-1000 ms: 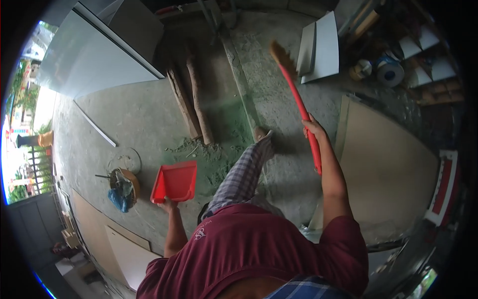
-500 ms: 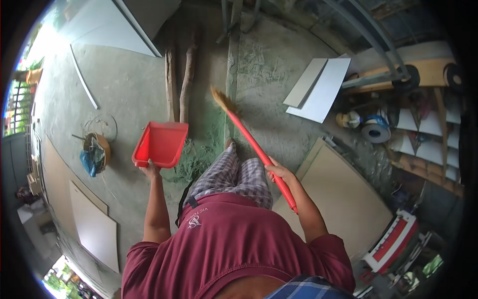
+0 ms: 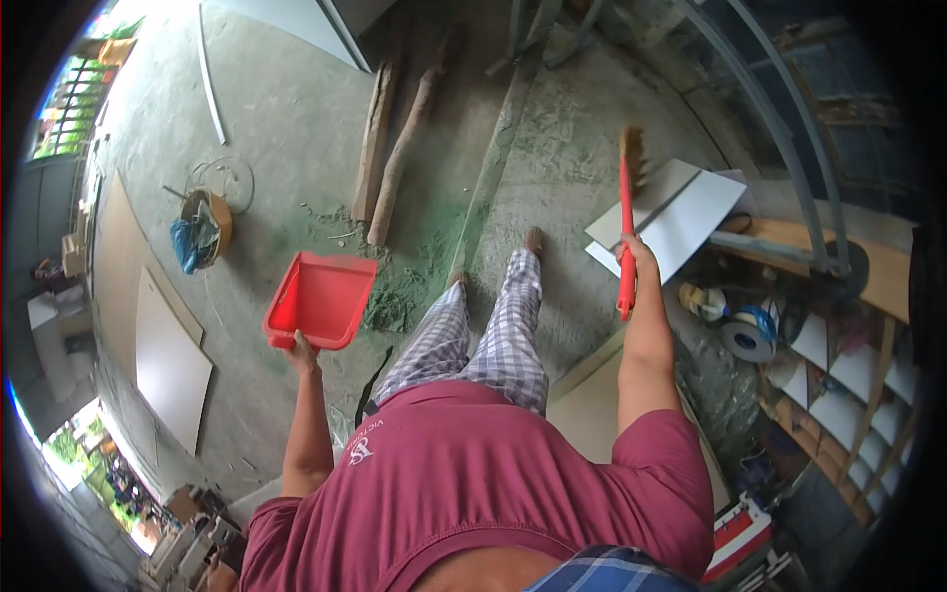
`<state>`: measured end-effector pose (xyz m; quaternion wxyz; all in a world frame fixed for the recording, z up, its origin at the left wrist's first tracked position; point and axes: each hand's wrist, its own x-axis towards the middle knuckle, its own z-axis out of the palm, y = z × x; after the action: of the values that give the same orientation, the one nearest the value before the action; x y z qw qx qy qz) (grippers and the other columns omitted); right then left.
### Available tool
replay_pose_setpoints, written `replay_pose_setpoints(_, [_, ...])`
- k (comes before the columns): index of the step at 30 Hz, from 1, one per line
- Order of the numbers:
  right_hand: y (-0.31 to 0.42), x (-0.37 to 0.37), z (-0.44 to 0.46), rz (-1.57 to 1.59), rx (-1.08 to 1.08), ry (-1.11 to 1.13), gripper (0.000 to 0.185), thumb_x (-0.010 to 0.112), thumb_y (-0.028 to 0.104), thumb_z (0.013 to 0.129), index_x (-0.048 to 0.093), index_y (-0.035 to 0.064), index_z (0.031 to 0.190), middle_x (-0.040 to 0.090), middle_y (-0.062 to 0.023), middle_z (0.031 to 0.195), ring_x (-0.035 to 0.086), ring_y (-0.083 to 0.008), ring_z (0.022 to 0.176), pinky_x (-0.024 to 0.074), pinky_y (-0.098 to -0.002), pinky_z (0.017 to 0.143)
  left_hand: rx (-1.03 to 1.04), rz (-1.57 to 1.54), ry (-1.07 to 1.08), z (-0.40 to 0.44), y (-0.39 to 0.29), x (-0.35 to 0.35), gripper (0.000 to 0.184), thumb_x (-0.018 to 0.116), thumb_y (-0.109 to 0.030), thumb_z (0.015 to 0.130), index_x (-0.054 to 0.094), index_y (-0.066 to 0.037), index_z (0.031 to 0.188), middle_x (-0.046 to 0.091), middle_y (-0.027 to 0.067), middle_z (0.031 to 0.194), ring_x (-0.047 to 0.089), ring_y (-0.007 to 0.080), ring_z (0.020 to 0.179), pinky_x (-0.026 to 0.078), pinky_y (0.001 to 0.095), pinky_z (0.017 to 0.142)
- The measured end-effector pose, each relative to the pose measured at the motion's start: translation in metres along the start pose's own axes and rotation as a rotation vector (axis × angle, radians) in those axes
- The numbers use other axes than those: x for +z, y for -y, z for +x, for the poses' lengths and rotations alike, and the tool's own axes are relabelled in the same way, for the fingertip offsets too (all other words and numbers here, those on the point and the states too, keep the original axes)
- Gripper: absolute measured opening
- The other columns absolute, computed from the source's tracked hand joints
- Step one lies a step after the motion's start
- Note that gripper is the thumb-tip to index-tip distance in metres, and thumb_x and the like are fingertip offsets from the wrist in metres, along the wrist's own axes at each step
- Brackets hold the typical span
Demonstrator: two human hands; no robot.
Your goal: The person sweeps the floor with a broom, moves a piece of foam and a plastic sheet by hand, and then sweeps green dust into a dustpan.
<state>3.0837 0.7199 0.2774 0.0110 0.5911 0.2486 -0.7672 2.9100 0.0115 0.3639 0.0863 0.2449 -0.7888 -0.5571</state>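
Note:
My left hand (image 3: pixel 304 353) grips the near edge of a red dustpan (image 3: pixel 324 293), which is held out in front with its wide side facing away from me. My right hand (image 3: pixel 637 255) is wrapped round the red handle of a broom (image 3: pixel 626 202), out to the right. The broom's straw bristles (image 3: pixel 633 148) point away from me, over or close to the light boards. Grey-green debris (image 3: pixel 393 296) lies scattered on the concrete floor just right of the dustpan.
Two wooden poles (image 3: pixel 402 148) lie ahead. White and beige boards (image 3: pixel 681 212) rest on the right, beside a wooden shelf (image 3: pixel 868 266). A bucket (image 3: pixel 215 229) holding plastic stands left. Large panels (image 3: pixel 168 365) lie left, and metal legs (image 3: pixel 789 128) stand at upper right.
My right hand has swung the broom outward to the right and farther forward, its bristles now near the light boards. One foot has stepped forward. The dustpan stays in my left hand.

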Motion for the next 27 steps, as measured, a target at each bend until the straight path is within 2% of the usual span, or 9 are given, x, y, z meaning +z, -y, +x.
replay_pose_setpoints(1, [0.004,0.004,0.016,-0.078,0.01,0.019,0.023,0.055,0.014,0.081,0.037,0.0201,0.094,0.037,-0.0004,0.057,0.039,-0.0074,0.04,0.0364,-0.0203,0.032,0.006,0.01,-0.017,-0.007,0.001,-0.007,0.024,0.052,-0.008,0.08,0.043,-0.004,0.101,0.049,0.0042,0.079,0.054,0.0171,0.066,0.052,0.033,0.053])
replay_pose_setpoints(3, [0.007,0.005,0.052,-0.24,-0.014,0.097,0.025,0.053,0.014,0.082,0.036,0.0193,0.099,0.037,-0.0008,0.053,0.039,-0.0088,0.037,0.0364,-0.023,0.03,-0.128,0.142,-0.113,-0.018,0.014,-0.015,0.049,0.054,-0.009,0.077,0.032,-0.002,0.12,0.046,0.0119,0.112,0.053,0.0235,0.095,0.048,0.0353,0.076])
replay_pose_setpoints(5, [-0.003,0.017,0.05,-0.527,-0.016,0.186,0.04,0.052,0.018,0.083,0.032,0.0212,0.117,0.041,-0.0024,0.05,0.041,-0.0118,0.035,0.039,-0.0276,0.03,-0.161,0.139,-0.161,-0.043,-0.001,0.007,0.051,0.053,-0.009,0.076,0.031,-0.003,0.121,0.046,0.0119,0.112,0.054,0.0239,0.093,0.05,0.0358,0.072])
replay_pose_setpoints(8, [-0.02,0.03,0.01,-0.549,0.189,0.399,0.055,0.053,0.017,0.082,0.025,0.0296,0.128,0.04,-0.0016,0.053,0.04,-0.0093,0.038,0.0379,-0.0238,0.033,-0.277,0.133,-0.304,-0.089,-0.065,0.065,0.053,0.051,-0.012,0.076,0.029,-0.009,0.123,0.046,0.0114,0.112,0.056,0.0239,0.088,0.052,0.0385,0.063])
replay_pose_setpoints(10, [-0.004,0.036,-0.017,-0.583,0.249,0.465,0.071,0.058,0.02,0.079,0.015,0.0215,0.135,0.046,-0.004,0.055,0.046,-0.011,0.041,0.0413,-0.025,0.035,-0.287,0.152,-0.349,-0.101,-0.078,0.092,0.05,0.051,-0.013,0.076,0.03,-0.011,0.122,0.046,0.0109,0.113,0.056,0.0239,0.087,0.053,0.0389,0.059])
replay_pose_setpoints(14, [0.059,0.041,-0.067,-0.631,0.254,0.448,0.067,0.058,0.02,0.079,0.02,0.0258,0.134,0.043,-0.0017,0.057,0.043,-0.0078,0.041,0.0389,-0.0215,0.035,-0.44,0.053,-0.341,-0.118,-0.083,0.132,0.04,0.053,-0.016,0.078,0.034,-0.012,0.113,0.052,0.0076,0.101,0.058,0.0211,0.08,0.053,0.0366,0.056])
replay_pose_setpoints(17, [0.113,0.031,-0.057,-0.691,0.056,0.411,0.055,0.053,0.022,0.083,0.026,0.026,0.131,0.041,0.0008,0.057,0.038,-0.0049,0.04,0.0365,-0.0185,0.034,-0.409,-0.028,-0.376,-0.148,-0.097,0.156,0.036,0.053,-0.017,0.079,0.035,-0.012,0.11,0.054,0.0065,0.091,0.058,0.02,0.075,0.053,0.0359,0.056])
replay_pose_setpoints(23, [0.223,0.025,0.091,-0.618,-0.075,0.286,0.036,0.05,0.018,0.084,0.033,0.0205,0.115,0.039,-0.0009,0.052,0.04,-0.0087,0.038,0.037,-0.0226,0.031,-0.476,-0.049,-0.412,-0.188,-0.109,0.181,0.035,0.052,-0.018,0.082,0.033,-0.01,0.109,0.052,0.0112,0.098,0.059,0.026,0.082,0.054,0.0422,0.068])
replay_pose_setpoints(27, [0.239,0.061,0.136,-0.654,0.089,0.132,0.042,0.052,0.015,0.082,0.031,0.0186,0.119,0.038,0.0003,0.052,0.04,-0.0088,0.038,0.0373,-0.0234,0.032,-0.531,-0.081,-0.523,-0.22,-0.103,0.188,0.036,0.051,-0.013,0.079,0.032,-0.011,0.11,0.052,0.008,0.091,0.058,0.0201,0.076,0.054,0.0371,0.061])
